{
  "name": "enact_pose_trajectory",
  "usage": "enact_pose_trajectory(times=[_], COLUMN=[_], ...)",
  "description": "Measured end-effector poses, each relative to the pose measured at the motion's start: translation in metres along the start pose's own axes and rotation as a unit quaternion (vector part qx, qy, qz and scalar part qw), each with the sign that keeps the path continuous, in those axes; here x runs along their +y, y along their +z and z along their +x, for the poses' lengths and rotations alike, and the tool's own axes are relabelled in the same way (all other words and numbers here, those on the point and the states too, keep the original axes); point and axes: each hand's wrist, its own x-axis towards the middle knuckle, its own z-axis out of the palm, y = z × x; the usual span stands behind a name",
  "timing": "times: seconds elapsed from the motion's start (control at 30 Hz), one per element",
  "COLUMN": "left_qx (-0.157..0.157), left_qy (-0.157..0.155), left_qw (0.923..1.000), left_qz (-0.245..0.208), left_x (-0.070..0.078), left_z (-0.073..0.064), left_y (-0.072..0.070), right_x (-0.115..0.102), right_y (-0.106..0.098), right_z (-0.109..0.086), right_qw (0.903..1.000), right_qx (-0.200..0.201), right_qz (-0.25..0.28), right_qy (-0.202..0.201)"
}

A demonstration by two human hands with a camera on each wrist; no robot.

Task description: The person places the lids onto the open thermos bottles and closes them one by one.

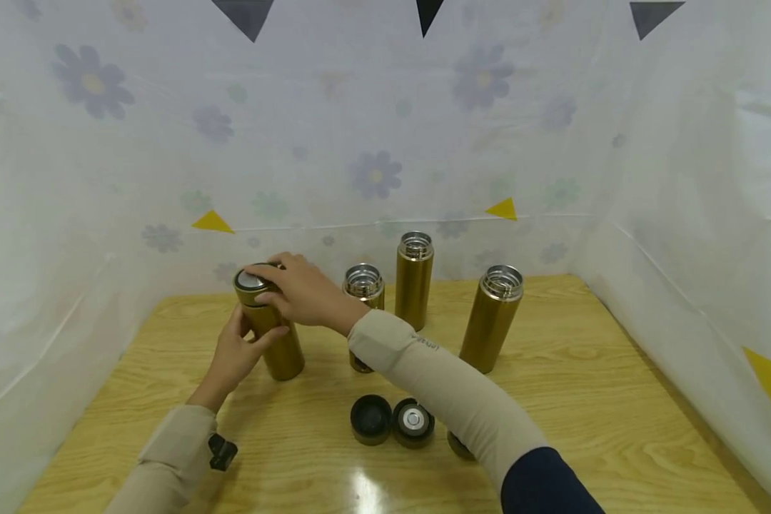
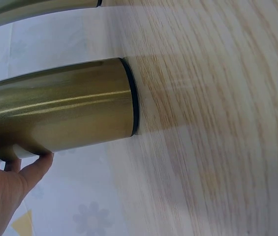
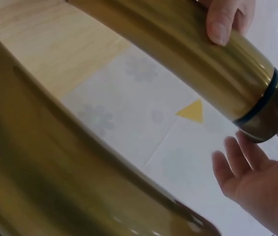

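At the left of the table a gold thermos flask point(image 1: 284, 357) stands upright. My left hand point(image 1: 231, 360) grips its body, thumb on the near side. The right hand point(image 1: 308, 291) reaches across and holds the flask's gold-and-black lid point(image 1: 247, 294) at the top, with fingers and thumb around its rim. In the right wrist view this lid point(image 3: 266, 125) sits on the flask's end below a dark ring, with the right hand point(image 3: 262, 182) around it. The left wrist view shows the flask's lower body point(image 2: 84, 105) and black base, the left hand point(image 2: 11, 191) touching its side.
Three lidless gold flasks stand upright: one behind my right forearm point(image 1: 363, 282), one further back point(image 1: 414, 285), one to the right point(image 1: 492, 321). Several lids lie nearer me: a dark one point(image 1: 370, 420), one showing a silver centre point(image 1: 414, 422), and one partly under the right sleeve point(image 1: 460, 447).
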Motion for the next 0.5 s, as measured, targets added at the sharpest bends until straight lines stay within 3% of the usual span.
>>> enact_pose_trajectory(times=[0.13,0.3,0.5], left_qx=[0.002,0.005,0.006], left_qy=[-0.001,-0.01,-0.017], left_qw=[1.0,0.9999,0.9998], left_qz=[0.004,0.008,0.007], left_x=[0.0,0.001,0.003], left_z=[-0.001,-0.001,0.0], left_y=[0.0,0.0,0.002], right_x=[-0.002,-0.005,-0.008], right_y=[0.009,0.022,0.029], right_z=[-0.002,-0.004,-0.004], right_qw=[0.9974,0.9873,0.9762], right_qx=[0.069,0.155,0.207], right_qz=[0.005,0.0,-0.03], right_qy=[0.019,0.037,0.057])
